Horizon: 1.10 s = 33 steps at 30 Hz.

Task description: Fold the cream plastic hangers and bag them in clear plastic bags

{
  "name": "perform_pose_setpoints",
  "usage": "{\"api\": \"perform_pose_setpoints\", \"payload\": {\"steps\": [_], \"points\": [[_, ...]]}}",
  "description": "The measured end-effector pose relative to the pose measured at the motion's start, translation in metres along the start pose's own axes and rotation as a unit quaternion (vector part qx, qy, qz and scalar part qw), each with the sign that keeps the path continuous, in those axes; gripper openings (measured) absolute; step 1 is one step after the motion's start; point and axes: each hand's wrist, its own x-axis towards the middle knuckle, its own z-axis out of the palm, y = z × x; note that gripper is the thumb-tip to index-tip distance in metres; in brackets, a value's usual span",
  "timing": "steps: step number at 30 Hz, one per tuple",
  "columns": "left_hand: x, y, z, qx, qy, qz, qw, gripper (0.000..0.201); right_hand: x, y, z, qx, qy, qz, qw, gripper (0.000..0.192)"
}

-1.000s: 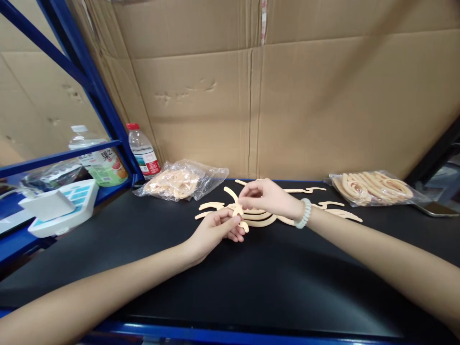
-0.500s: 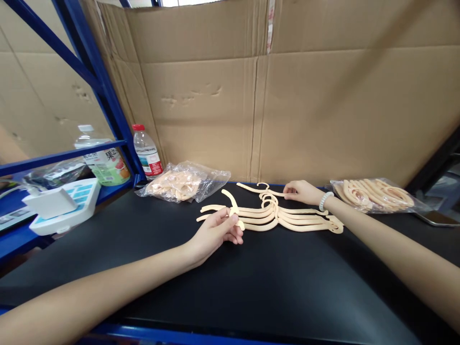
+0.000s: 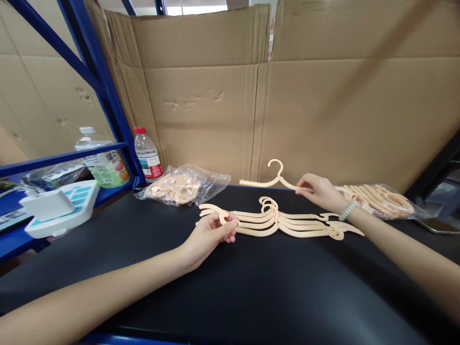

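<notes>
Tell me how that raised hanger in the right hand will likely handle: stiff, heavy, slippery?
The hanger, pinched at one arm by the right hand, stays straight in the air, so it is probably stiff. A fingertip grip carries it, so it is likely light. It looks thin and flat like the stacked hangers, so possibly snappable.

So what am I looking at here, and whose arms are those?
Those arms belong to one person wearing a camera on their head, so you see what they see, looking down at a black table. The right hand lifts one small peach hanger off the table. The left hand pinches a little ring-shaped clip beside a stack of hangers lying flat. Farther back lie two clear bags of parts, a water bottle, and a cardboard wall.
</notes>
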Motion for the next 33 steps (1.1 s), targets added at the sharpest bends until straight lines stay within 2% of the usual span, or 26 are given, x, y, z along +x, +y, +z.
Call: {"api": "perform_pose_setpoints", "payload": {"steps": [6,11,19,22,27,33], "points": [[0.006,0.0,-0.01,-0.061,0.021,0.014,0.998,0.017,-0.047,-0.036,-0.017,0.009,-0.009,-0.034,0.999,0.016],[0.009,0.001,-0.012,-0.136,-0.007,-0.003,0.991,0.014,-0.074,-0.051,-0.016,0.035,0.033,-0.032,0.998,0.013],[0.002,0.01,-0.008,-0.181,-0.079,-0.024,0.98,0.011,-0.083,-0.058,-0.008,0.027,0.075,-0.09,0.993,0.004],[-0.001,0.009,-0.009,-0.175,-0.085,-0.045,0.98,0.014,-0.085,-0.059,-0.007,0.021,0.088,-0.102,0.991,0.005],[-0.004,0.008,-0.007,-0.185,-0.081,-0.074,0.977,0.017,-0.088,-0.059,-0.007,-0.016,0.154,-0.121,0.981,0.008],[-0.004,0.009,-0.004,-0.226,-0.113,-0.1,0.962,0.019,-0.09,-0.06,-0.007,-0.01,0.13,-0.129,0.983,0.008]]}}
